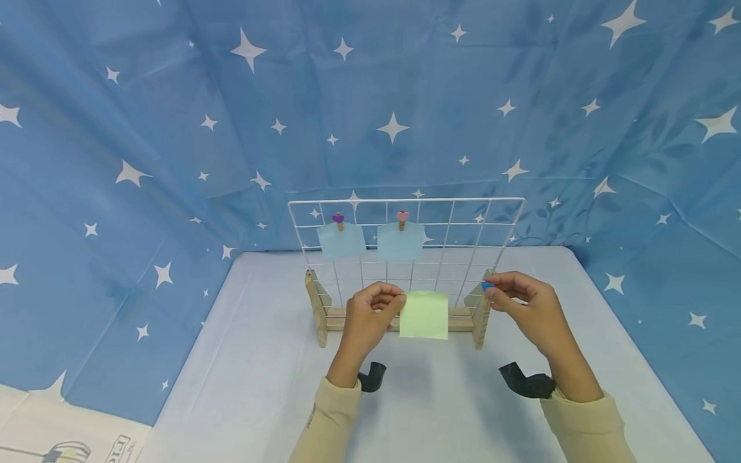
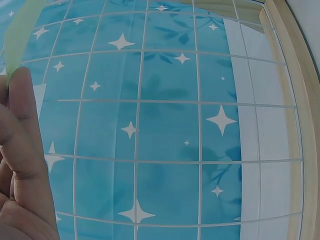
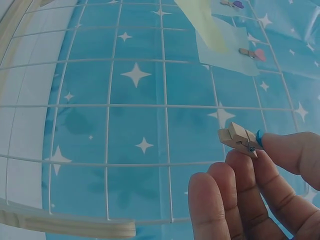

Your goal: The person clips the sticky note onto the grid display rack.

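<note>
My left hand (image 1: 372, 315) pinches a yellow-green sticky note (image 1: 424, 315) by its upper left edge, in front of a white wire grid (image 1: 442, 247). Between the thumb and fingers of my right hand (image 1: 535, 312) is a small wooden clothespin (image 3: 239, 138) with a blue piece on it, held near the grid's right side. Two light blue notes hang on the grid's upper part: the left one (image 1: 341, 242) under a clothespin with a purple heart (image 1: 338, 218), the other (image 1: 401, 243) under one with a pink heart (image 1: 402, 216).
Wooden feet (image 1: 317, 312) and a wooden bar (image 1: 336, 321) support the grid on a white table (image 1: 243, 360). Behind it hangs a blue cloth (image 1: 370, 96) with white stars. A black strap piece (image 1: 527, 382) juts from my right wrist. Printed pale fabric (image 1: 69, 431) lies at lower left.
</note>
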Tool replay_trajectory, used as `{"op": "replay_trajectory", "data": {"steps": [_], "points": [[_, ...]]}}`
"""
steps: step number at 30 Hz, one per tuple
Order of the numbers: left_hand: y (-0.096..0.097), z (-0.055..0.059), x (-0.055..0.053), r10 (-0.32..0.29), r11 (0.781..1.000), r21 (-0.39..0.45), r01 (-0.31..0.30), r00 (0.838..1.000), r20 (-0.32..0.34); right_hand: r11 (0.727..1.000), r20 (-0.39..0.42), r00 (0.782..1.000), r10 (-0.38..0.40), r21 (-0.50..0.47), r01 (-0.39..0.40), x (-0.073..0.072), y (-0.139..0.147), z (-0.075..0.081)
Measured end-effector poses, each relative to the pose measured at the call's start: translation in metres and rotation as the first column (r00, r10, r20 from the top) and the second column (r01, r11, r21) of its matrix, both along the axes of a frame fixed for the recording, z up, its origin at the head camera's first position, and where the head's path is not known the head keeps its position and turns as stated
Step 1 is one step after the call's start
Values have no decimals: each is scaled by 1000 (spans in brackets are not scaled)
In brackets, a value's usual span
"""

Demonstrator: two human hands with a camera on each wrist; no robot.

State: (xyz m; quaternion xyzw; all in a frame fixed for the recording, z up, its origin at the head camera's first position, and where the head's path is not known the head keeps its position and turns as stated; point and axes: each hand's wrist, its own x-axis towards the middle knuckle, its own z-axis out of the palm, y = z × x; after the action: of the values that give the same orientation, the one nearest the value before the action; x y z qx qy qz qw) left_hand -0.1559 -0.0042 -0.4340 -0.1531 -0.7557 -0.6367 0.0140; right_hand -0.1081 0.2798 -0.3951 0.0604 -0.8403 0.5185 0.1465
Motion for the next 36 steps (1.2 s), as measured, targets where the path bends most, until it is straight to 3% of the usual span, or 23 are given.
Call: {"op": "replay_trajectory", "data": {"steps": [8,17,36], "points": [[4,3,-2,2,1000,17,-2,1000,-19,1000,-43,999,-4,-5,4,0,0,1],[9,8,-5,-15,1000,20,16,999,-34,999,-23,999,-48,16,49,-2,1,3],[20,23,-18,-52,998,21,54,995,-83,999,-47,998,-47,22,48,-7,2,13]]}}
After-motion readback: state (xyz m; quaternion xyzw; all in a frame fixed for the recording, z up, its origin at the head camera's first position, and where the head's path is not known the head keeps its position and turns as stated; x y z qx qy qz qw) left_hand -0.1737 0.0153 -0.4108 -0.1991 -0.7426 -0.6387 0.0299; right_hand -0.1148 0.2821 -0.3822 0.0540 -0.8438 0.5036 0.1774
